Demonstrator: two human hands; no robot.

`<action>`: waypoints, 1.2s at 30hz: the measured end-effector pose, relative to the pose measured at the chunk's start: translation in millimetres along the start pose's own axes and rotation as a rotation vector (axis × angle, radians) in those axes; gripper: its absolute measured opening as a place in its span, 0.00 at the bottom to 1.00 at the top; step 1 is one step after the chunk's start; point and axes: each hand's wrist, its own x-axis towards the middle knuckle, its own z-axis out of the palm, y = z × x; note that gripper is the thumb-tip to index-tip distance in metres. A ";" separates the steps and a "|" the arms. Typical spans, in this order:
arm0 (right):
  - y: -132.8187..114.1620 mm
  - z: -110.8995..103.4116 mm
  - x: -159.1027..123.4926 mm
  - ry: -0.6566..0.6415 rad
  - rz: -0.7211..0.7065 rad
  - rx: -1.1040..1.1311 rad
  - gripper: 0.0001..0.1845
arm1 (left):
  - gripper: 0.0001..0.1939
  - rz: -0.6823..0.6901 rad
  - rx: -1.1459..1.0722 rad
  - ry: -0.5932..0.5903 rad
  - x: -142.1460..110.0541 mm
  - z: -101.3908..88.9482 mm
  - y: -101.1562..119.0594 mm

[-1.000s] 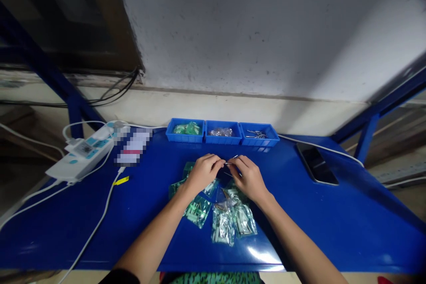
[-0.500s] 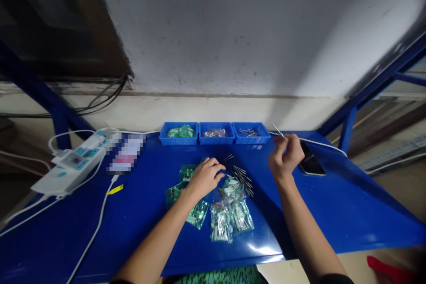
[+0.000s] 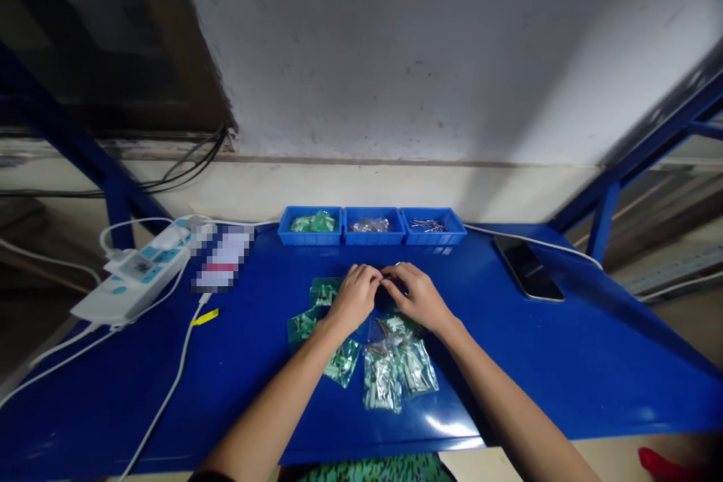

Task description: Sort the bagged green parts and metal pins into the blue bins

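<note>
From where I stand, the left hand (image 3: 353, 300) and right hand (image 3: 421, 295) are together over the middle of the blue table (image 3: 242, 346), fingertips meeting; whether they pinch anything, I can't tell. Small green packets (image 3: 382, 384) lie around their near side. Three blue bins (image 3: 373, 239) line the far edge, and a phone (image 3: 528, 269) lies far right.

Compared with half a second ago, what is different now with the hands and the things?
The right hand, which was raised near the phone holding a thin metal piece, has moved left, back to the left hand; whether it still holds that piece is hidden. The left hand, phone, plastic bags and blue bins stayed about where they were.
</note>
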 end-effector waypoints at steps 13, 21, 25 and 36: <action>1.2 -0.9 -1.5 0.069 -0.002 -0.045 0.10 | 0.05 0.015 -0.114 0.107 -0.3 -7.1 3.4; -4.2 -2.2 -1.8 0.025 -0.021 -0.094 0.09 | 0.15 0.061 0.005 0.078 1.0 -10.7 6.0; -5.5 1.5 -1.5 -0.012 -0.021 -0.121 0.10 | 0.16 0.090 0.022 0.057 -0.4 -8.8 8.2; -2.2 2.1 0.2 0.011 0.006 -0.114 0.12 | 0.11 0.051 -0.025 0.137 0.0 -14.7 11.8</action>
